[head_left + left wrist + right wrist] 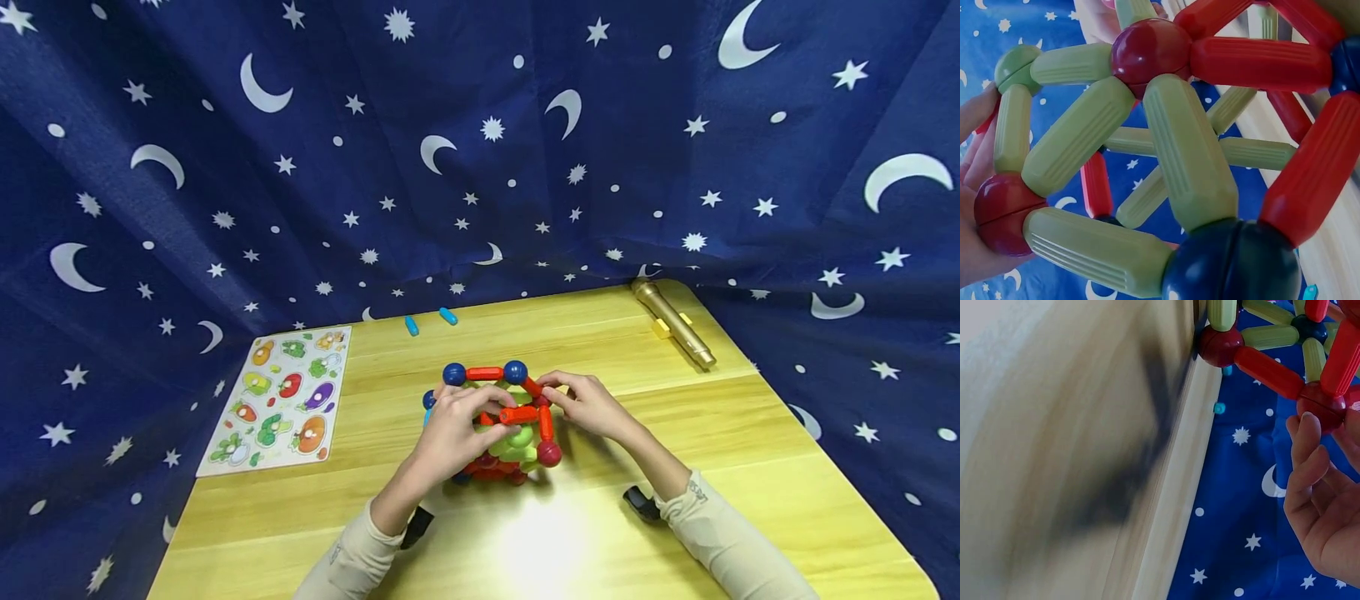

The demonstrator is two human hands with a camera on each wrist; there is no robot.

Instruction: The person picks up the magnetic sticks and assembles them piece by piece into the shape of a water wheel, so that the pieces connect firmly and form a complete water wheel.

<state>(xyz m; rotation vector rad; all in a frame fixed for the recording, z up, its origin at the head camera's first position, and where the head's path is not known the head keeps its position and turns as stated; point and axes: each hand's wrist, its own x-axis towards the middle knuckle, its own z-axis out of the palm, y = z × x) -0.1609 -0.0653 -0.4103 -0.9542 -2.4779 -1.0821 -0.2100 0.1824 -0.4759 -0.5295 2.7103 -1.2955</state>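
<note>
A structure of ball-and-rod magnetic toy pieces (514, 454) stands on the table, built of green and red rods with blue and dark red balls. My left hand (450, 429) reaches over its near left side and pinches a red rod (519, 414) between thumb and fingers. At the structure's right side, my right hand (588, 404) grips a red ball (1321, 405) with its fingertips. Close up in the left wrist view, green rods (1191, 153) and a red rod (1260, 62) meet at the balls, with fingers at the left edge.
A vegetable picture puzzle board (281, 396) lies at the left of the wooden table (600, 542). Two blue rods (412, 325) are near the back edge. A gold toy microphone (675, 323) lies at the back right. Behind hangs a blue star-and-moon cloth (465, 192).
</note>
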